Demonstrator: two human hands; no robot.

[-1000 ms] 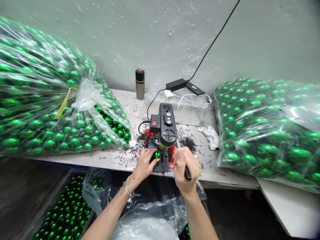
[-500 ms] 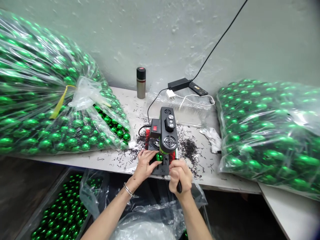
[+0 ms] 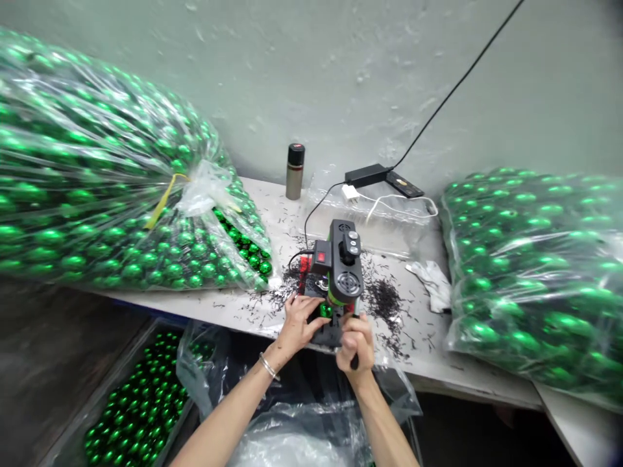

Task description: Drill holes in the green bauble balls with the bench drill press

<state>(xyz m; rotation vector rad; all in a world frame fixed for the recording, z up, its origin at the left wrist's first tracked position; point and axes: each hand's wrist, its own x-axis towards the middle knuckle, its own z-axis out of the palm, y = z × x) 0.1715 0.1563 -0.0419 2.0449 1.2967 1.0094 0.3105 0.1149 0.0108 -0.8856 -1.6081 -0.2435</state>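
Note:
A small black drill press (image 3: 346, 259) with a red switch stands on the white table. Under its head sits a shiny green ball (image 3: 326, 311). The thumb and fingers of my left hand (image 3: 302, 322) pinch this ball from the left side. My right hand (image 3: 357, 344) is wrapped round the black-handled lever (image 3: 355, 360) at the machine's right. Dark curly shavings (image 3: 384, 298) lie scattered on both sides of the machine. Its head hides the top of the ball.
Big clear bags of green balls stand at left (image 3: 121, 214) and right (image 3: 525, 272). Behind are a flask (image 3: 294, 172), a power adapter (image 3: 368, 175) and a clear plastic tray (image 3: 389, 227). A white glove (image 3: 433, 284) lies at right. Below left is a bin of green balls (image 3: 141, 402).
The whole view has shifted, so everything appears further right and slightly lower. Both hands keep their holds on the ball and the lever; the lever appears slightly turned.

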